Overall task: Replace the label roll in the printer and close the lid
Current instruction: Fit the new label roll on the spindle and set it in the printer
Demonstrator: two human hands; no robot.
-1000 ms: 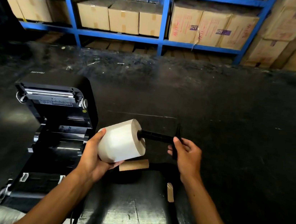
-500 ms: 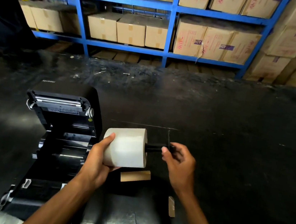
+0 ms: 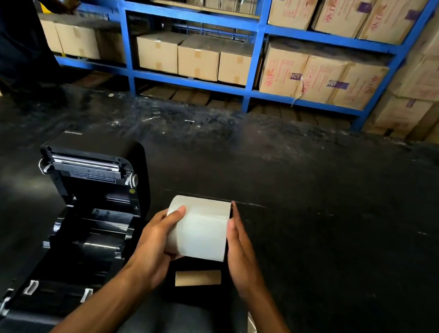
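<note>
1. While a second person (image 3: 12,13) stands at the far left by the blue shelves (image 3: 258,29) of cardboard boxes (image 3: 199,57), none of that bears on the job; the work sits on the dark surface (image 3: 344,224) nearer the camera.
2. Left of centre, the printer (image 3: 86,218) lies with its lid (image 3: 90,160) swung up and back, and its roll bay looks empty, so I judge the old roll is out and the new one is not yet in.
3. Just right of the printer, the left hand (image 3: 158,242) grips the near-left end of the white label roll (image 3: 199,228), thumb on top and fingers curled beneath, holding it above the surface and clear of the printer.
4. Below the roll, a bare brown cardboard tube (image 3: 198,278) lies on the surface; it is likely the spent core, which would mean the removal step is finished.
5. At the roll's right end, the right hand (image 3: 243,256) is flat and open, palm pressed against that end; a thin dark edge shows between palm and roll, too hidden to name.
6. Further right and nearer, a small pale strip (image 3: 252,331) lies on the surface, apart from everything else.
7. What remains, as I judge it: carry the roll left into the bay, seat it, feed the label end forward, then shut the lid.
</note>
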